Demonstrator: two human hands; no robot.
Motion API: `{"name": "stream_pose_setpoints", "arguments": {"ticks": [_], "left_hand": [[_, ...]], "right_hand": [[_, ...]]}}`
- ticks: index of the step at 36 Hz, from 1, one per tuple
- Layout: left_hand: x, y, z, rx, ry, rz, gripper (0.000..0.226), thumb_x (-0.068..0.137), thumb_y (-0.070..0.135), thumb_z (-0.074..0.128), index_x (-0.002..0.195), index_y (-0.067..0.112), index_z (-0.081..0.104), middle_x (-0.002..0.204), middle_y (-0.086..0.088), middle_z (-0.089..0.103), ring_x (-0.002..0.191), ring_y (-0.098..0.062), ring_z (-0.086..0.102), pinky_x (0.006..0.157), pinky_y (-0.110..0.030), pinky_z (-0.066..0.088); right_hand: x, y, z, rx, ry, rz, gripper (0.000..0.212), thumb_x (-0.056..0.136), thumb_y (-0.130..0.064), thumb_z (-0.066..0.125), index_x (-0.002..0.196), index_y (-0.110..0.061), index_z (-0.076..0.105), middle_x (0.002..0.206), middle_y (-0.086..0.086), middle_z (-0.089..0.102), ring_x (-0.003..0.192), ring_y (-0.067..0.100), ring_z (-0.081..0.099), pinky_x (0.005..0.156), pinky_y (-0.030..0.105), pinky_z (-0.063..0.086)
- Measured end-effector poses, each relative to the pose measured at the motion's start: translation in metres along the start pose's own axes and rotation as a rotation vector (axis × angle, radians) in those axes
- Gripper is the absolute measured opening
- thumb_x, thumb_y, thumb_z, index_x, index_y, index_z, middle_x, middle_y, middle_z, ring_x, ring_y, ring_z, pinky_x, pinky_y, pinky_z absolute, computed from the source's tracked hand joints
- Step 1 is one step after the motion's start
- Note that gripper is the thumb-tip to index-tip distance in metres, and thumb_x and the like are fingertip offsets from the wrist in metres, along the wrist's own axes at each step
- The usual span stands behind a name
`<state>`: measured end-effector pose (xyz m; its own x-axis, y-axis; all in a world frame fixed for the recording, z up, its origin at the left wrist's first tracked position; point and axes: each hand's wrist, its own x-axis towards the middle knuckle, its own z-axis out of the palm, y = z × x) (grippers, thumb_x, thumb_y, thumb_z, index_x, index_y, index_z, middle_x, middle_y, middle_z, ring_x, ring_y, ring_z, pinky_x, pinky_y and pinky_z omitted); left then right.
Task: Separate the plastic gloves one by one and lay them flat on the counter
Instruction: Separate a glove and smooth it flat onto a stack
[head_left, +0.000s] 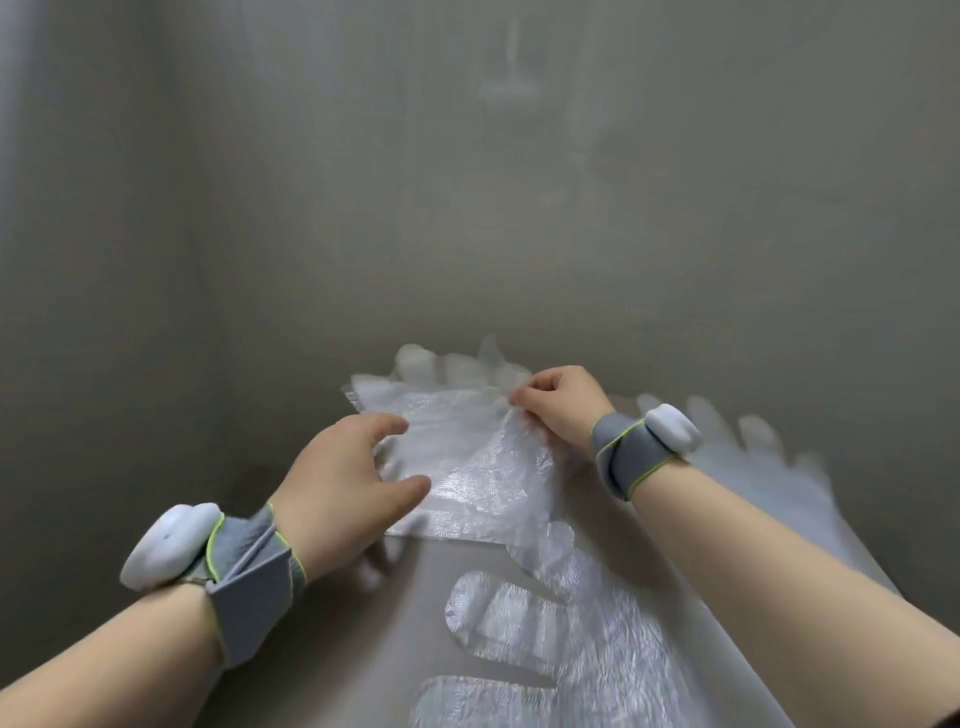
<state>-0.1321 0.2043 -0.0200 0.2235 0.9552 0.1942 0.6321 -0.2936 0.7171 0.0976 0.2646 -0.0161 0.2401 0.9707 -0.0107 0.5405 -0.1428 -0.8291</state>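
Clear, crinkle-textured plastic gloves (467, 457) on a grey counter (208, 364); grey wristbands (254, 577) edged in yellow-green.

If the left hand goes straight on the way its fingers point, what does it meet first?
Most likely the plastic glove lying right before the left hand; it may already touch it.
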Motion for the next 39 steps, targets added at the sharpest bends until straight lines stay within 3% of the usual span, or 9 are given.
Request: {"name": "stream_pose_setpoints", "arguments": {"ticks": [3,7,12,19,21,24,28,34,39], "left_hand": [[-0.001,-0.002,0.001,0.064,0.034,0.032,0.036,0.077,0.034,0.069,0.109,0.027,0.054,0.110,0.004,0.042,0.066,-0.007,0.054,0.070,-0.024,0.041],[0.004,-0.006,0.005,0.119,0.141,0.222,0.043,0.069,0.058,0.052,0.098,0.026,0.059,0.096,0.008,0.046,0.075,-0.003,0.047,0.075,-0.026,0.036],[0.019,-0.005,0.013,0.215,0.043,0.403,0.055,0.077,0.053,0.044,0.112,0.016,0.065,0.116,-0.001,0.060,0.109,-0.024,0.055,0.096,-0.022,0.032],[0.019,-0.007,0.023,0.384,-0.179,0.409,0.089,0.071,0.065,0.015,0.143,0.019,0.038,0.154,-0.002,0.029,0.143,-0.021,0.025,0.116,-0.032,0.013],[0.018,-0.009,0.024,0.399,-0.203,0.406,0.085,0.073,0.063,0.015,0.136,0.017,0.048,0.149,-0.004,0.039,0.138,-0.022,0.034,0.113,-0.029,0.018],[0.015,-0.008,0.024,0.414,-0.210,0.452,0.061,0.083,0.051,0.031,0.104,0.006,0.066,0.115,-0.013,0.063,0.108,-0.031,0.060,0.094,-0.023,0.028],[0.014,-0.008,0.022,0.411,-0.207,0.436,0.066,0.082,0.054,0.027,0.113,0.008,0.063,0.127,-0.009,0.059,0.119,-0.029,0.053,0.101,-0.013,0.019],[0.014,-0.011,0.025,0.386,-0.209,0.435,0.074,0.079,0.057,0.021,0.126,0.013,0.057,0.139,-0.006,0.049,0.133,-0.027,0.040,0.112,-0.037,0.023],[0.013,-0.012,0.027,0.386,-0.207,0.429,0.075,0.078,0.058,0.020,0.128,0.015,0.055,0.139,-0.004,0.048,0.134,-0.025,0.038,0.113,-0.039,0.024]], "right_hand": [[0.000,0.002,0.002,-0.025,0.000,0.009,0.020,0.081,-0.019,0.063,0.069,-0.004,0.067,0.047,0.003,0.055,0.033,0.015,0.043,0.036,0.016,0.036],[0.002,0.003,0.003,-0.039,0.002,0.007,0.021,0.079,-0.021,0.062,0.070,-0.003,0.069,0.055,0.008,0.059,0.041,0.018,0.049,0.045,0.023,0.043],[0.003,0.002,0.001,-0.031,-0.015,-0.007,0.020,0.080,-0.018,0.062,0.074,0.000,0.069,0.056,0.008,0.060,0.039,0.017,0.050,0.048,0.025,0.045],[0.006,0.005,0.001,-0.005,-0.012,0.023,0.020,0.079,-0.022,0.064,0.071,-0.004,0.069,0.048,-0.002,0.059,0.045,0.019,0.052,0.045,0.020,0.043],[0.010,0.006,0.002,0.020,0.005,0.051,0.029,0.079,-0.031,0.066,0.070,-0.004,0.068,0.050,-0.001,0.061,0.050,0.021,0.054,0.049,0.025,0.044],[0.016,0.003,0.003,0.031,0.049,0.075,0.027,0.080,-0.031,0.067,0.067,-0.008,0.068,0.051,0.000,0.061,0.046,0.017,0.050,0.046,0.023,0.041],[0.021,-0.006,0.007,0.157,0.095,0.090,0.015,0.082,-0.011,0.064,0.067,-0.007,0.064,0.055,0.005,0.058,0.040,0.015,0.043,0.037,0.017,0.037],[0.020,-0.008,0.011,0.448,0.116,0.101,0.021,0.080,0.008,0.060,0.067,-0.009,0.060,0.063,0.011,0.054,0.048,0.017,0.045,0.037,0.017,0.036],[0.020,-0.008,0.004,0.587,0.142,0.120,0.017,0.078,0.011,0.059,0.079,-0.006,0.060,0.068,0.012,0.056,0.056,0.020,0.047,0.046,0.025,0.043]]}}
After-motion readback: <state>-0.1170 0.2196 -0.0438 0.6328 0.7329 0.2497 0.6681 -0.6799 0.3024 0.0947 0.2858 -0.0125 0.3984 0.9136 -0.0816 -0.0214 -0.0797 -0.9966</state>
